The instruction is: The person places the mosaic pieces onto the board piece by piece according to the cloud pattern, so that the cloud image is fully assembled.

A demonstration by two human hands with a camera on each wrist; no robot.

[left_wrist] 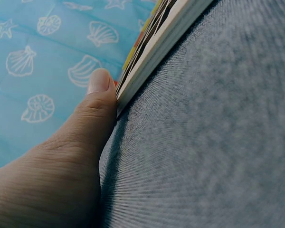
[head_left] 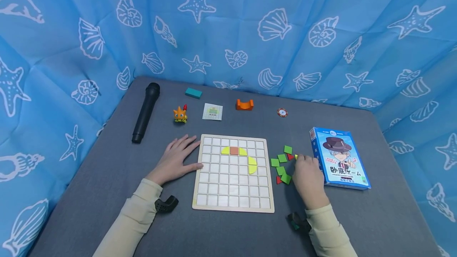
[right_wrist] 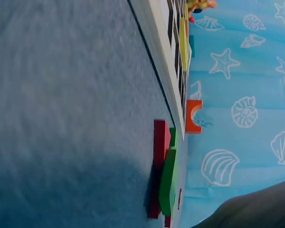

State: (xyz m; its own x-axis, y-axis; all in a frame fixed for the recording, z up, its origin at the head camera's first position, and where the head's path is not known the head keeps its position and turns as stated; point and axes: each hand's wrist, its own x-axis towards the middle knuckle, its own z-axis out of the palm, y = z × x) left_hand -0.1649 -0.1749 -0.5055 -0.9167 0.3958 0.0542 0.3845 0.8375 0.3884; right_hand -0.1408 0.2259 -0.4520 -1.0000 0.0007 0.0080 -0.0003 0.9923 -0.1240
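A wooden grid board (head_left: 233, 211) with white squares lies in the middle of the table. On it are yellow rounded tiles (head_left: 252, 169) and one orange-brown square tile (head_left: 234, 151). My left hand (head_left: 178, 158) lies with fingers spread at the board's left side; in the left wrist view its thumb (left_wrist: 99, 95) touches the edge. To the right of the board is a loose group of green square tiles (head_left: 275, 162) and red tiles (head_left: 279, 180). Beside that group, my right hand (head_left: 308, 177) has its fingers bent down, with a yellow tile (head_left: 296, 156) at the fingertips, mostly hidden.
A blue game box (head_left: 344, 160) lies just right of the right hand. Behind the board are a pattern card (head_left: 212, 112), an orange arch block (head_left: 244, 105), a poker chip (head_left: 282, 112), a teal block (head_left: 193, 93) and an orange figurine (head_left: 180, 114). A black microphone (head_left: 145, 113) lies back left.
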